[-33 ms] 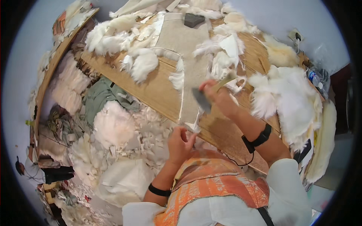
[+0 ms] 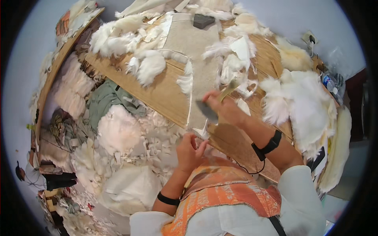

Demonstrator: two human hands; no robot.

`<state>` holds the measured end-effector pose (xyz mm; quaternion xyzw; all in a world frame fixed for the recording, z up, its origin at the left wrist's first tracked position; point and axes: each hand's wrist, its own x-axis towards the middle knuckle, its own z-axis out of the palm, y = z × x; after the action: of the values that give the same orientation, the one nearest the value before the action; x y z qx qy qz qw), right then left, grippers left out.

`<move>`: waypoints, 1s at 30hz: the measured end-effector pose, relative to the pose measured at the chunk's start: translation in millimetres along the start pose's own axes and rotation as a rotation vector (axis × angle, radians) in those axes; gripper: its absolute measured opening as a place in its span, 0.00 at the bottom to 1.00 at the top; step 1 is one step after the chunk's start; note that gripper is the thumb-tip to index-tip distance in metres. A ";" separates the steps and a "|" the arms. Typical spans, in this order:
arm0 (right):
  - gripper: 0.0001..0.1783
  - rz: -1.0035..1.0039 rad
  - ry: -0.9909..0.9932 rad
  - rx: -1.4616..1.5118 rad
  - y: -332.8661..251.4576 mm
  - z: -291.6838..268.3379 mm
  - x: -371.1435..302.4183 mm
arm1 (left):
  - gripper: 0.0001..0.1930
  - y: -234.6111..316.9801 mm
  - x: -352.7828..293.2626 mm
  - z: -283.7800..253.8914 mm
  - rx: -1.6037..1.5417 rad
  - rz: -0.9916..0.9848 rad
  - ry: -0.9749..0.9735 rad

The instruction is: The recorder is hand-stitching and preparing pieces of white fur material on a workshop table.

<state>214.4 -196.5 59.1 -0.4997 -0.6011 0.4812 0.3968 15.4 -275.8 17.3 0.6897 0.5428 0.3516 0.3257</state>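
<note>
A long pale hide piece (image 2: 199,86) lies skin side up down the middle of the wooden board (image 2: 170,90), white fur showing along its edges. At its near end, by the board's front edge, my left hand (image 2: 189,152) pinches the hide's tip with thumb and fingers. My right hand (image 2: 230,110) is closed round a tool (image 2: 207,111) with a dark grey, flat, blade-like head and a pale yellowish handle. The tool is over the hide's near part; whether it touches cannot be told. A dark grey block (image 2: 203,21) rests on the hide's far end.
White fur scraps (image 2: 147,67) lie left of the hide, others (image 2: 238,55) to its right. A fluffy white pelt (image 2: 301,106) covers the board's right side. Pale scraps and a green-grey cloth (image 2: 108,102) lie below at left. Another person (image 2: 33,179) stands far left.
My right hand and the tool have moved a little left and toward me. My left hand, still pinching the hide's tip, has barely shifted.
</note>
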 end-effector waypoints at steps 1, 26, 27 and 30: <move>0.11 -0.002 -0.013 0.000 1.4 5.5 -1.5 | 0.17 -0.1 -4.3 7.8 0.097 0.048 0.009; 0.08 -0.275 -0.488 -0.544 3.6 31.5 4.3 | 0.07 -24.5 -4.2 23.0 0.086 0.248 0.273; 0.08 -0.261 -0.487 -0.517 2.4 34.2 5.1 | 0.07 -24.8 -5.7 20.4 0.066 0.251 0.282; 0.08 -0.174 -0.444 -0.492 11.4 35.8 3.5 | 0.09 -21.7 -3.5 31.1 0.045 0.399 0.289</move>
<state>181.9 -199.2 40.0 -0.4103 -0.8112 0.3833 0.1633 29.7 -277.0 -18.1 0.7329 0.4442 0.4919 0.1534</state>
